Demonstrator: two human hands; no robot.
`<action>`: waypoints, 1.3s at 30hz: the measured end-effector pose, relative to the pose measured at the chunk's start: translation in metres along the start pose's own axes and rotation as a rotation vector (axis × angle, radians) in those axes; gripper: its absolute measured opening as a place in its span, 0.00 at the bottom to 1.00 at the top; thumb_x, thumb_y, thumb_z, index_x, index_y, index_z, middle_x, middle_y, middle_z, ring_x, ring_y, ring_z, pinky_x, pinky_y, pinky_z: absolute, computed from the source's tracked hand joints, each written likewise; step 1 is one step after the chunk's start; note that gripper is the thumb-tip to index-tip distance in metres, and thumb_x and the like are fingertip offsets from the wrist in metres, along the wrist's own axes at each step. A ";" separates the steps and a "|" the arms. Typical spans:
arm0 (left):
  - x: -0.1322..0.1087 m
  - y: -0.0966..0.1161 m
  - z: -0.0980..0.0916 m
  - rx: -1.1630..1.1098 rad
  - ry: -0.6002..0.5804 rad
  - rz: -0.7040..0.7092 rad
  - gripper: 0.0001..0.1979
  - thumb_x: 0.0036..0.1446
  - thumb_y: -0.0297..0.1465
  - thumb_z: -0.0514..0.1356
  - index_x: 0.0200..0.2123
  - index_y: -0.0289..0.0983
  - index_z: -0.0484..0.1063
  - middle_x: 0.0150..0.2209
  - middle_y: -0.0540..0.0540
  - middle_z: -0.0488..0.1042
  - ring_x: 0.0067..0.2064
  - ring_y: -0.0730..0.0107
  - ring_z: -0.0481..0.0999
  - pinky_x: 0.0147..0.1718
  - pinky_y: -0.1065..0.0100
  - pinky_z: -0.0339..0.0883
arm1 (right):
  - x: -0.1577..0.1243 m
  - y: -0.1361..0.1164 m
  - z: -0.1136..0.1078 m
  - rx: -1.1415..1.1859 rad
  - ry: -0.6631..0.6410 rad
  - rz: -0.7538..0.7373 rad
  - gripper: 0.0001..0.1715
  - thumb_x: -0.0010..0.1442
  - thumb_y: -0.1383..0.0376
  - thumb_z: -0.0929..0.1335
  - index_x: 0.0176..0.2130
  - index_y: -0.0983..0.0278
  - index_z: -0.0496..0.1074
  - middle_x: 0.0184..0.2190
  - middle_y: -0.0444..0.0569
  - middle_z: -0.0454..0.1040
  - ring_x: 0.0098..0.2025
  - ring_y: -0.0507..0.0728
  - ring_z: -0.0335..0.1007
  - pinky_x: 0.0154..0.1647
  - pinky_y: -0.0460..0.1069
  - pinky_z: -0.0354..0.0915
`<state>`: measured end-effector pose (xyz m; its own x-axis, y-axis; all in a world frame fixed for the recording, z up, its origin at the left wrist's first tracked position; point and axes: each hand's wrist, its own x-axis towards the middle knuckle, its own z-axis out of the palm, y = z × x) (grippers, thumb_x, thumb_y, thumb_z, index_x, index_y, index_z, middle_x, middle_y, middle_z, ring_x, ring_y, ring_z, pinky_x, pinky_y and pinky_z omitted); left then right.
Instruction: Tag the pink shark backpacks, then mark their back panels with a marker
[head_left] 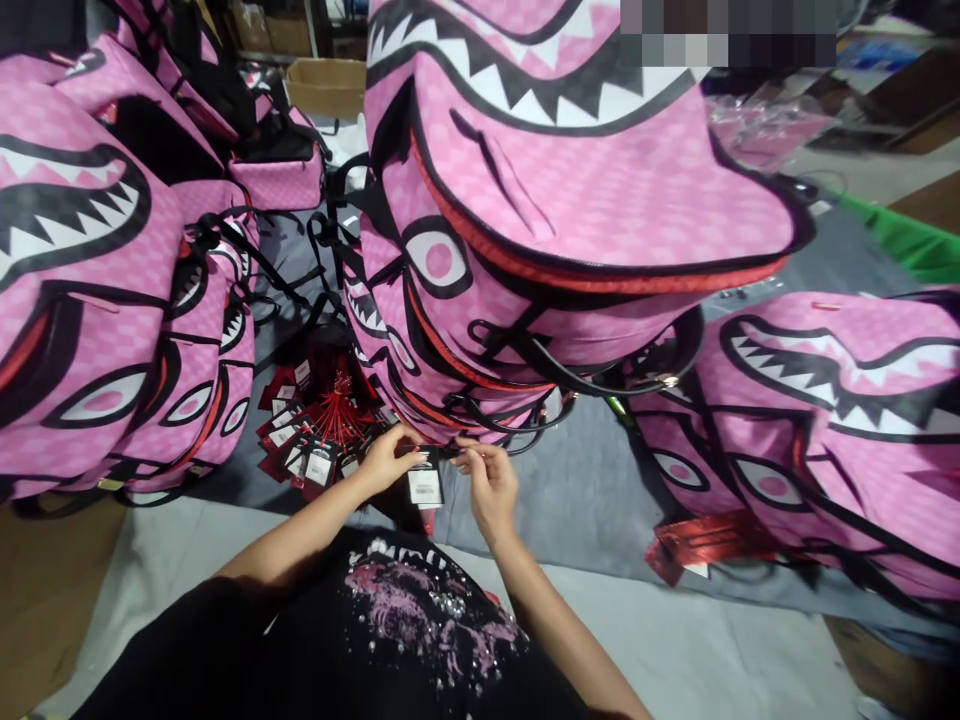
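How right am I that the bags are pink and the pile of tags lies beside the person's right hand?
Not quite: the head view shows the pile of tags beside the left hand instead. The bags are indeed pink.

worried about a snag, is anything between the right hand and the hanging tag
Nothing visible: just a small gap separates the right hand from the tag. The left hand is at the tag's other side, near its top.

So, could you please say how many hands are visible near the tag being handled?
2: the left hand at the top left of the tag, the right hand to its right.
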<state>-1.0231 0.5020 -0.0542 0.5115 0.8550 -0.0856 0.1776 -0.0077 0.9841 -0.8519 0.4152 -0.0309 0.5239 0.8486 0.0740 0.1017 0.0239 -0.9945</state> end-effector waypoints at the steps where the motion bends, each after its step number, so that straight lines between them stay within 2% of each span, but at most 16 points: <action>1: -0.004 -0.003 0.002 0.009 0.051 0.022 0.11 0.53 0.34 0.64 0.37 0.34 0.71 0.37 0.47 0.75 0.41 0.69 0.75 0.44 0.68 0.69 | 0.000 0.000 -0.001 -0.018 -0.027 -0.014 0.10 0.65 0.58 0.65 0.37 0.63 0.67 0.40 0.50 0.78 0.28 0.50 0.72 0.31 0.47 0.67; 4: -0.007 -0.006 0.006 0.041 0.152 0.119 0.09 0.58 0.36 0.62 0.36 0.35 0.74 0.34 0.46 0.76 0.38 0.68 0.75 0.41 0.67 0.69 | 0.006 0.001 -0.004 -0.080 -0.094 -0.057 0.10 0.65 0.59 0.64 0.37 0.63 0.71 0.30 0.45 0.76 0.23 0.49 0.68 0.28 0.46 0.66; 6: -0.006 -0.003 0.007 0.063 0.160 0.209 0.08 0.59 0.35 0.61 0.36 0.36 0.77 0.36 0.45 0.76 0.40 0.67 0.75 0.43 0.65 0.69 | 0.013 0.001 -0.006 -0.122 -0.153 -0.093 0.11 0.64 0.59 0.65 0.36 0.63 0.73 0.25 0.44 0.74 0.22 0.49 0.67 0.27 0.46 0.65; 10: -0.009 0.012 0.010 0.445 0.176 0.501 0.06 0.59 0.32 0.62 0.38 0.44 0.80 0.45 0.46 0.78 0.49 0.61 0.72 0.50 0.56 0.62 | 0.026 0.000 -0.007 -0.145 -0.301 -0.131 0.15 0.63 0.56 0.64 0.35 0.63 0.75 0.28 0.47 0.74 0.22 0.50 0.67 0.29 0.47 0.66; 12: -0.012 0.019 0.014 0.581 0.193 0.547 0.08 0.60 0.31 0.61 0.38 0.46 0.80 0.46 0.47 0.78 0.48 0.60 0.72 0.49 0.56 0.61 | 0.028 -0.002 -0.008 -0.133 -0.371 -0.112 0.16 0.63 0.55 0.64 0.37 0.63 0.76 0.30 0.48 0.73 0.24 0.50 0.67 0.30 0.47 0.67; 13: -0.013 0.022 0.017 0.524 0.177 0.492 0.08 0.60 0.31 0.61 0.38 0.45 0.80 0.45 0.47 0.79 0.47 0.61 0.72 0.48 0.57 0.62 | 0.029 -0.002 -0.008 -0.125 -0.398 -0.092 0.16 0.63 0.55 0.64 0.37 0.63 0.76 0.30 0.48 0.73 0.25 0.51 0.68 0.30 0.47 0.67; 15: -0.013 0.024 0.024 0.272 0.117 0.294 0.07 0.59 0.33 0.61 0.37 0.42 0.80 0.42 0.45 0.79 0.43 0.64 0.74 0.43 0.63 0.66 | 0.030 -0.001 -0.011 -0.107 -0.448 -0.038 0.17 0.63 0.54 0.64 0.37 0.64 0.76 0.31 0.48 0.71 0.27 0.51 0.68 0.29 0.46 0.67; 17: -0.010 0.022 0.031 0.035 0.069 0.103 0.10 0.58 0.36 0.61 0.36 0.38 0.79 0.37 0.43 0.80 0.32 0.70 0.74 0.33 0.69 0.68 | 0.033 0.001 -0.015 -0.089 -0.509 0.017 0.18 0.63 0.53 0.64 0.36 0.64 0.74 0.30 0.48 0.71 0.28 0.52 0.69 0.28 0.46 0.67; 19: -0.006 0.019 0.037 -0.058 0.068 0.005 0.13 0.58 0.39 0.59 0.37 0.35 0.77 0.31 0.44 0.79 0.22 0.77 0.68 0.22 0.73 0.63 | 0.036 0.003 -0.020 -0.084 -0.576 0.052 0.20 0.64 0.52 0.63 0.36 0.65 0.73 0.27 0.47 0.71 0.28 0.52 0.69 0.28 0.46 0.68; 21: -0.003 0.017 0.039 -0.076 0.070 -0.027 0.15 0.58 0.40 0.58 0.37 0.33 0.75 0.27 0.46 0.78 0.17 0.80 0.62 0.17 0.75 0.56 | 0.041 0.002 -0.025 -0.098 -0.637 0.054 0.19 0.64 0.53 0.63 0.35 0.65 0.72 0.25 0.45 0.70 0.27 0.52 0.69 0.29 0.46 0.68; 23: -0.003 0.017 0.039 -0.077 0.062 -0.040 0.15 0.57 0.40 0.58 0.36 0.33 0.74 0.26 0.47 0.77 0.17 0.79 0.64 0.17 0.75 0.57 | 0.046 -0.001 -0.028 -0.132 -0.680 0.022 0.17 0.63 0.56 0.64 0.34 0.66 0.72 0.25 0.45 0.71 0.27 0.51 0.68 0.30 0.45 0.67; 27: -0.006 0.022 0.033 0.000 0.018 -0.018 0.11 0.55 0.37 0.61 0.32 0.35 0.76 0.28 0.47 0.78 0.30 0.72 0.76 0.33 0.73 0.69 | 0.050 -0.010 -0.029 -0.248 -0.713 -0.097 0.07 0.59 0.67 0.66 0.32 0.65 0.75 0.28 0.44 0.72 0.29 0.50 0.67 0.33 0.44 0.63; 30: -0.008 0.025 0.031 0.123 -0.025 -0.017 0.12 0.56 0.38 0.60 0.33 0.36 0.78 0.30 0.48 0.79 0.34 0.69 0.77 0.38 0.71 0.69 | 0.050 -0.014 -0.028 -0.332 -0.729 -0.182 0.09 0.57 0.74 0.66 0.33 0.65 0.76 0.29 0.43 0.74 0.31 0.50 0.67 0.35 0.43 0.61; 35: -0.008 0.029 0.031 0.337 -0.066 -0.011 0.14 0.59 0.40 0.56 0.34 0.37 0.77 0.29 0.49 0.77 0.33 0.69 0.75 0.36 0.72 0.66 | 0.051 -0.020 -0.034 -0.447 -0.788 -0.323 0.09 0.58 0.75 0.66 0.35 0.65 0.75 0.31 0.44 0.75 0.34 0.50 0.69 0.39 0.43 0.62; 39: -0.009 0.042 0.032 0.499 -0.147 0.025 0.14 0.60 0.38 0.53 0.34 0.39 0.76 0.33 0.49 0.78 0.36 0.69 0.75 0.39 0.71 0.65 | 0.053 -0.024 -0.037 -0.556 -0.864 -0.420 0.07 0.59 0.74 0.67 0.35 0.65 0.75 0.33 0.46 0.76 0.36 0.52 0.69 0.39 0.44 0.61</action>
<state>-0.9931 0.4770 -0.0170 0.6271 0.7698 -0.1191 0.5243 -0.3041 0.7954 -0.7951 0.4398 -0.0001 -0.3848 0.9169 0.1060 0.6113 0.3392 -0.7150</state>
